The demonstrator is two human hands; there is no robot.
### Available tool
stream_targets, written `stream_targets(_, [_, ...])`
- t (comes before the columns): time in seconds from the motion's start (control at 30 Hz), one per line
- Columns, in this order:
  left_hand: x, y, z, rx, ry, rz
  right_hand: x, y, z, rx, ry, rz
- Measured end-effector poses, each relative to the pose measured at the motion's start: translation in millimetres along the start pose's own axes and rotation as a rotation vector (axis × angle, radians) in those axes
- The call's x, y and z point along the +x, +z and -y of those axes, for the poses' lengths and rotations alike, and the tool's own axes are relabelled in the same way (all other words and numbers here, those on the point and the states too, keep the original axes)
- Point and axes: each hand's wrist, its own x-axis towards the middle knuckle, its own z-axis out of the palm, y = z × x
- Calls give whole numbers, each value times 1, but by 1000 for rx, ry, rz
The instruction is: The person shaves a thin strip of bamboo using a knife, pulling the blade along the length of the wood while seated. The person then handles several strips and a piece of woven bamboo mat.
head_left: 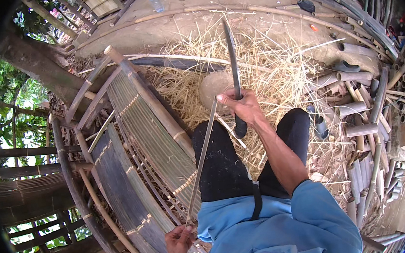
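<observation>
My right hand [243, 108] is closed around the dark handle of a long, slightly curved machete [232, 50], whose blade points away from me above the shavings. The thumb and forefinger of that hand also meet the upper end of a thin, narrow bamboo strip [201, 163]. This strip slants down to the left across my left thigh. Its lower end is pinched in my left hand [178, 240], low beside my hip. Part of the machete handle shows below my right fist, between my knees.
A slatted bamboo bench [138, 118] is on my left. Pale bamboo shavings [275, 70] cover the ground ahead, around a rounded stone [213, 89]. Cut bamboo pieces [361, 129] lie on the right. A clear plastic bottle [155, 0] stands at the far left.
</observation>
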Motion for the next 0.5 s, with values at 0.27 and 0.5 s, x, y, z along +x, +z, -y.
stream_targets(0.27, [-11,-22,26,20,77,-105,10,16,6,-216,-54,-207])
stream_targets(0.5, [91,-43,-3,275,331,-252,12,-56,-56,36,27,-125])
